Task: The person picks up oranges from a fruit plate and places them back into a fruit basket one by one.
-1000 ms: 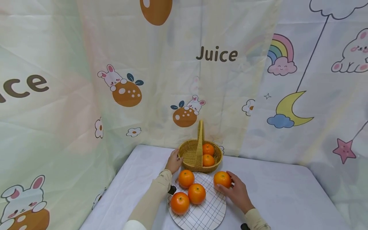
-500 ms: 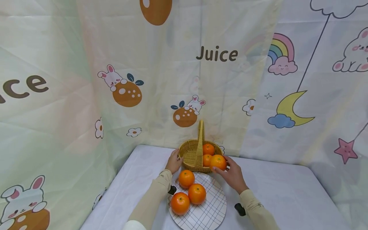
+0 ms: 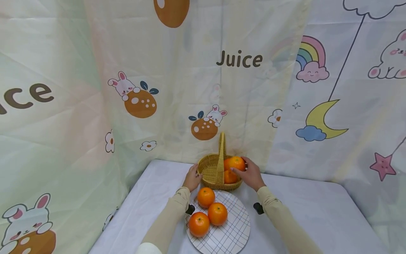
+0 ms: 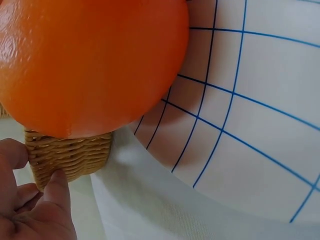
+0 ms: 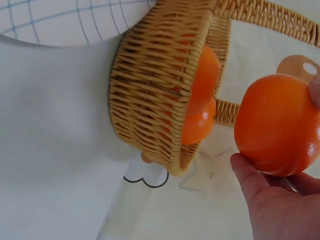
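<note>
Your right hand [image 3: 252, 174] grips an orange [image 3: 237, 163], thumb on the near left side, fingers round the far right side. That orange is above the basket [image 3: 209, 173], over its right half; the right wrist view shows it clear of the rim and apart from the fruit inside.

Your left hand [image 3: 192, 179] pinches the basket's left rim, thumb and fingers on the wicker.

Basket sits upright; its handle [image 3: 221, 158] stands between the bare left half and two oranges on the right: near one [image 3: 231, 177], far one [image 3: 226, 164] partly hidden behind your held fruit.

Plate [image 3: 233, 229], white with a blue grid, is just near of the basket. Three more oranges on its left part: far [image 3: 206, 197], middle [image 3: 217, 213], near left [image 3: 198, 224].

White table [image 3: 301, 211] under it all, printed curtain [image 3: 165, 70] behind.
</note>
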`<state>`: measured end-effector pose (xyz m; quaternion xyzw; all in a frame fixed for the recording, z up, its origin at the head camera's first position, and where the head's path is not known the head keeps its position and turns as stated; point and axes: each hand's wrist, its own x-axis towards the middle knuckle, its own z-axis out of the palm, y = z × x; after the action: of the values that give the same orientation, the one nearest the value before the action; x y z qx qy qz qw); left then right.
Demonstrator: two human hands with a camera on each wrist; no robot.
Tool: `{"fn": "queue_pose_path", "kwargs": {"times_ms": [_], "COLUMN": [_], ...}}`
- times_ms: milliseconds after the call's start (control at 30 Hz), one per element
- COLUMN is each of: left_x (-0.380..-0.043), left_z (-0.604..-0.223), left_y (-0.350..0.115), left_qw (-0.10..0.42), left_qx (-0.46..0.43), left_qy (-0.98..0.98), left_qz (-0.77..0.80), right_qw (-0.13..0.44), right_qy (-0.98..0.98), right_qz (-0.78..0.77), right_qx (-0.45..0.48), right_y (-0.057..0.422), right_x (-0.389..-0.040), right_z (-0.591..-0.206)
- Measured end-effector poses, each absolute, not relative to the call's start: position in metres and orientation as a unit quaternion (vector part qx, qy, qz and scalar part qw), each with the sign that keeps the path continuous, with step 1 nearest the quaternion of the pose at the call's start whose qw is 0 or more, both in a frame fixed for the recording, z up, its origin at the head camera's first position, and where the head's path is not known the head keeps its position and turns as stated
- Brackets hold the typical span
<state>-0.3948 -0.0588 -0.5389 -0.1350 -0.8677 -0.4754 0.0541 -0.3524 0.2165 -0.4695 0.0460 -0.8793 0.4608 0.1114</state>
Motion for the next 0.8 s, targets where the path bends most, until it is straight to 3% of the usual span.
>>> {"fn": "queue_pose_path", "kwargs": {"times_ms": [267,800], "left_x": [-0.393,-0.399], "left_z": [-0.537,-0.541], "left_y": [-0.057,-0.06], "left_qw": [0.062,0.061], "left_qx": [-0.137,-0.139], "left_qy": [-0.866,-0.865], "left_qz": [-0.477,-0.478], "right_qw": [0.112,0.086], "right_qy": [-0.886,-0.889], "right_qz": [0.448,0.448], "right_qx": [0.035,0.034], "right_y": [0.221,0.213], "right_x": [-0.383,-0.385], "right_z": [-0.467,-0.463]}}
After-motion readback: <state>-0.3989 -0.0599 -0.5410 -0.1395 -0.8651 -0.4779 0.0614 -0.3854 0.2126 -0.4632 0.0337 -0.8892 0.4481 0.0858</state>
